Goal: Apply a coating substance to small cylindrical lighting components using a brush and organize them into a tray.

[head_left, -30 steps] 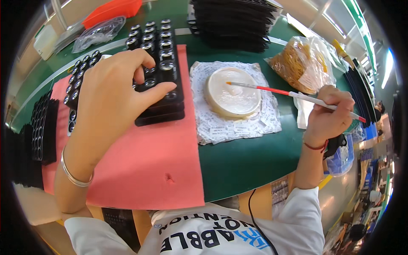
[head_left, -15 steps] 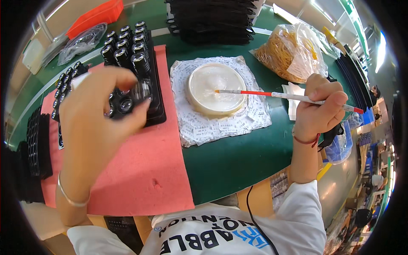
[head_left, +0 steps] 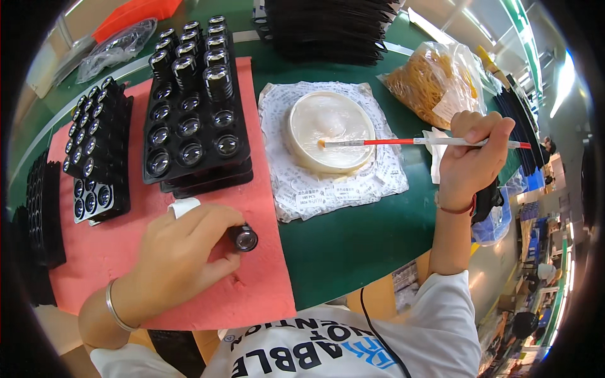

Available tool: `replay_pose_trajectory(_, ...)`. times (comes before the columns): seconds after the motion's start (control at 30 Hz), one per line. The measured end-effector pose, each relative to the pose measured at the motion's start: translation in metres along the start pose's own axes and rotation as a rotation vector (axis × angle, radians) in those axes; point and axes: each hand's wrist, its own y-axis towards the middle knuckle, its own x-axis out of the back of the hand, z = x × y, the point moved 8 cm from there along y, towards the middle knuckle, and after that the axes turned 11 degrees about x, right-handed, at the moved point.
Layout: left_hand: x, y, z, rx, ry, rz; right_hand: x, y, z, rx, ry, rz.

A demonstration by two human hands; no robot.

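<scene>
Over the pink mat (head_left: 208,296), my left hand (head_left: 179,252) pinches a short black lens barrel (head_left: 244,238), its glass end facing toward the right. A white wrap covers one of that hand's fingers. My right hand (head_left: 472,151) grips a thin paintbrush (head_left: 397,142) with a red and white handle. The brush's tip rests on a round white dish (head_left: 296,151), which appears to have clear film or gel across its top. Beyond my left hand stands a black tray (head_left: 217,171) with lens barrels upright in its far rows and lenses showing low in the nearer pockets.
A second group of black lens barrels (head_left: 97,135) stands on the mat's left. Under the dish lies a label-covered pad (head_left: 378,189). A bag of yellow rubber bands (head_left: 435,85), stacked black trays (head_left: 328,31) and a red bin (head_left: 135,19) line the back of the green table (head_left: 340,252).
My left hand has come back from the black tray to the near part of the mat, with a lens barrel in its fingers. My right hand and the brush have barely moved.
</scene>
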Motion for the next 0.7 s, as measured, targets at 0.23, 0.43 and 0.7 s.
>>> replay_pose_trajectory(0.23,-0.002,-0.001,0.013,0.066,-0.150,-0.046,0.017,-0.006,-0.033,-0.397,0.181,-0.334)
replay_pose_trajectory(0.43,-0.016,-0.003,0.032,0.510,-0.734,0.219,-0.004,-0.004,-0.034,-0.434,0.411,-0.141)
replay_pose_trajectory(0.7,-0.023,-0.003,0.044,0.611,-1.124,0.189,-0.035,-0.014,-0.024,-0.431,0.484,0.050)
